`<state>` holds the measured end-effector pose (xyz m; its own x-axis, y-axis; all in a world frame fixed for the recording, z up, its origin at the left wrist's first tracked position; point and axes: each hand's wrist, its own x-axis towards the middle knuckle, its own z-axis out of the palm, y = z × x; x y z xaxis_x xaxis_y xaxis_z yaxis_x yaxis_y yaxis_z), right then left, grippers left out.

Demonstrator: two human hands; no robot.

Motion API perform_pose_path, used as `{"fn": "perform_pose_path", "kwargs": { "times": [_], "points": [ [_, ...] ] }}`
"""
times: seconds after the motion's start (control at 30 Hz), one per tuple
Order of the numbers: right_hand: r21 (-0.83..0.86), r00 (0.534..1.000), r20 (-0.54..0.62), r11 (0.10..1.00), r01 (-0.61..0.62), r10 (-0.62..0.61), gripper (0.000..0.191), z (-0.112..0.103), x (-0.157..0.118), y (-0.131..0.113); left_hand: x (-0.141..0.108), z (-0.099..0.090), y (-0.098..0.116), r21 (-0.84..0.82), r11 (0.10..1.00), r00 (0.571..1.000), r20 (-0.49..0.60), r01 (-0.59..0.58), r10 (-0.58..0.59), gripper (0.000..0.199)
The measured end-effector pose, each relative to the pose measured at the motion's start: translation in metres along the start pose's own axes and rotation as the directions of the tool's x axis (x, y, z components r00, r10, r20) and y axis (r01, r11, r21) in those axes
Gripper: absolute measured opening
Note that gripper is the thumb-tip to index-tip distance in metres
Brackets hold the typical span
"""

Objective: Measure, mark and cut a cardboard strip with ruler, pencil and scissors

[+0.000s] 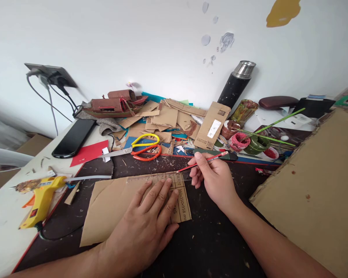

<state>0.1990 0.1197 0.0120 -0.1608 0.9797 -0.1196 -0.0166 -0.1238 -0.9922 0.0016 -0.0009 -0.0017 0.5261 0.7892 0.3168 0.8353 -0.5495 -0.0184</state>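
Cardboard sheet (113, 208) lies flat, brown, printed, irregularly cut.

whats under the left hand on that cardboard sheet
A clear ruler lies under the left hand's fingers, along the top edge of the cardboard sheet. The palm hides the cardboard beneath it.

A flat brown cardboard sheet (110, 212) lies low centre-left on the dark mat, a clear ruler (159, 179) along its top edge. A red pencil (203, 162) slants toward the ruler's right end.
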Motion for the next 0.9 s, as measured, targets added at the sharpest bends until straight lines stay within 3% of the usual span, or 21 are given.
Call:
{"fn": "perform_pose_path", "kwargs": {
  "times": [0.63, 0.9],
  "points": [
    [-0.035, 0.996, -0.093, 0.999, -0.002, -0.001, 0.065, -0.0031, 0.0017, -0.0050, 0.0014, -0.0003, -0.0002, -0.001, 1.000, 1.000, -0.025, -0.002, 0.002, 0.054],
    [-0.068, 0.998, -0.062, 0.997, 0.020, -0.025, 0.066, -0.0037, 0.0014, -0.0009, 0.0011, -0.0014, 0.0000, 0.029, 0.999, 1.000, -0.009, -0.015, 0.015, 0.054]
  ]
}}
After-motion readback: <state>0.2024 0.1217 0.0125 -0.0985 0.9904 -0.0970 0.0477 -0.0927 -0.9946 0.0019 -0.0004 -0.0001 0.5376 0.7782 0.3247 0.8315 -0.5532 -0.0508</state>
